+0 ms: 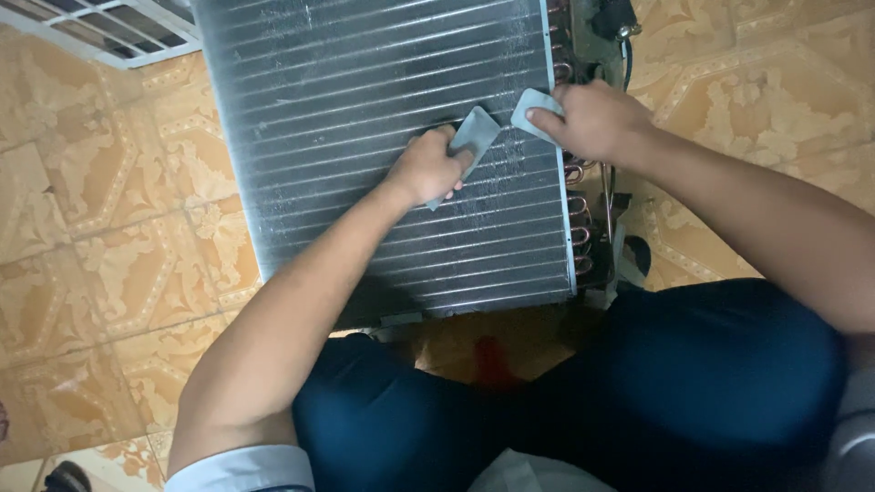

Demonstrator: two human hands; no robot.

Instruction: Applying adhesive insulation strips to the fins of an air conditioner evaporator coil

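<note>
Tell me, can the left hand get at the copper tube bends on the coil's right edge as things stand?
Probably not directly: the right hand covers the upper copper tube bends, and the left hand already grips a grey pad.

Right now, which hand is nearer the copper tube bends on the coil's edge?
Right. The right hand rests at the finned coil's right edge, just above the copper bends, holding a grey pad. The left hand sits farther in on the fins.

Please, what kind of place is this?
Probably a home floor or small repair spot: patterned floor tiles, a finned coil with copper tube bends, and a white grille.
</note>
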